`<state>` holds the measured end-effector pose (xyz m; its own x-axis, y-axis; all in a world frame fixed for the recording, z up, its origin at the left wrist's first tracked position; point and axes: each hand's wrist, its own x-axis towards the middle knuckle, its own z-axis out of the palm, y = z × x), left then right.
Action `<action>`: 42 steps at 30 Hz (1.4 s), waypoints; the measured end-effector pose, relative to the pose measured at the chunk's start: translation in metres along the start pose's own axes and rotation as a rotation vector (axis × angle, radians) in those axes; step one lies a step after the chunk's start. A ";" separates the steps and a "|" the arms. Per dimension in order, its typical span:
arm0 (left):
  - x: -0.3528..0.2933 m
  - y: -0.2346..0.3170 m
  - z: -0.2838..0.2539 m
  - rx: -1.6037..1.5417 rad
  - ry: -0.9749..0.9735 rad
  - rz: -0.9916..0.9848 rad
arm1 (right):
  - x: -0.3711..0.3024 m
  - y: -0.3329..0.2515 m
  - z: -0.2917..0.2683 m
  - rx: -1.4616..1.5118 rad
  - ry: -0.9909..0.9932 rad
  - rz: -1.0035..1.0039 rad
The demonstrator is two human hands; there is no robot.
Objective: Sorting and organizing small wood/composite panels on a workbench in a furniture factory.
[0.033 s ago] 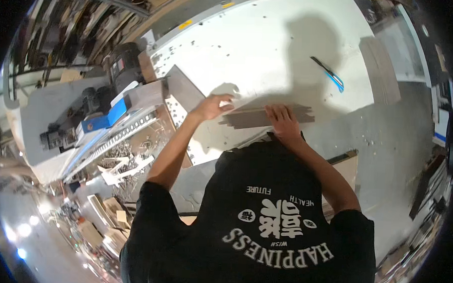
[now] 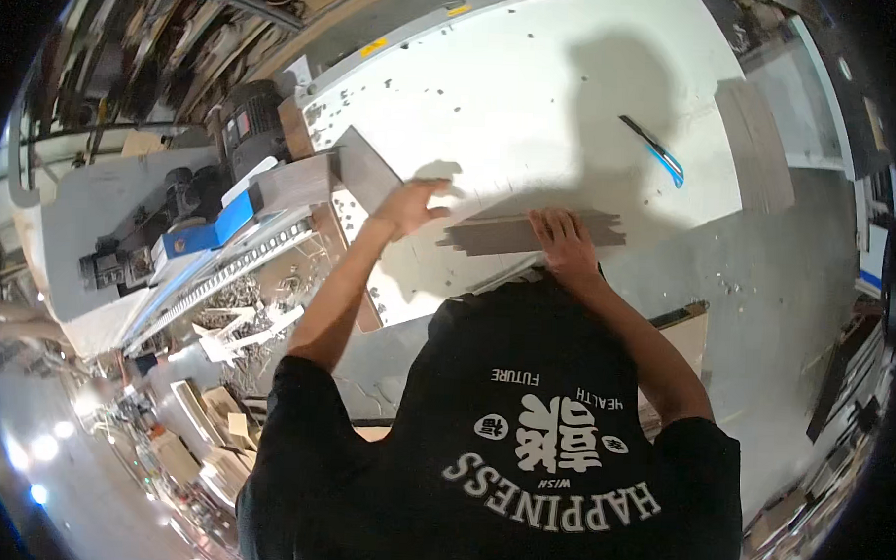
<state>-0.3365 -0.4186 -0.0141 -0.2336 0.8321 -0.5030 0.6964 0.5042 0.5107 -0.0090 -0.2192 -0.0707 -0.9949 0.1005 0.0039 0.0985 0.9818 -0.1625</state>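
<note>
by the near edge of the white table, thin, flat brown strips lie close together with jagged ends. the right hand rests its bent fingers on them; i cannot tell if it pinches any. closer to the table's left side, the left hand is loose and curved, holding nothing. on the table's right part lies a slim, blue and black cutter. flat yellow patches mark the table's far rim.

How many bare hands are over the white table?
2. The left hand, empty with its fingers curved, is by the grey board; the right hand rests on the grey-brown strips. Neither hand is hidden.
</note>
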 end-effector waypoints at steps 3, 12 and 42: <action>-0.025 -0.027 -0.034 0.600 -0.197 -0.244 | 0.002 0.000 -0.002 -0.052 0.105 -0.021; -0.060 -0.136 -0.090 0.726 0.108 -0.404 | 0.002 -0.002 -0.004 -0.066 0.162 0.001; 0.007 -0.095 -0.020 0.594 0.023 -0.042 | -0.003 -0.006 -0.005 -0.043 0.117 0.049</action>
<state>-0.4180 -0.4564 -0.0521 -0.2795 0.8223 -0.4956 0.9449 0.3271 0.0097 -0.0061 -0.2243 -0.0644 -0.9800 0.1644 0.1119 0.1505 0.9809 -0.1233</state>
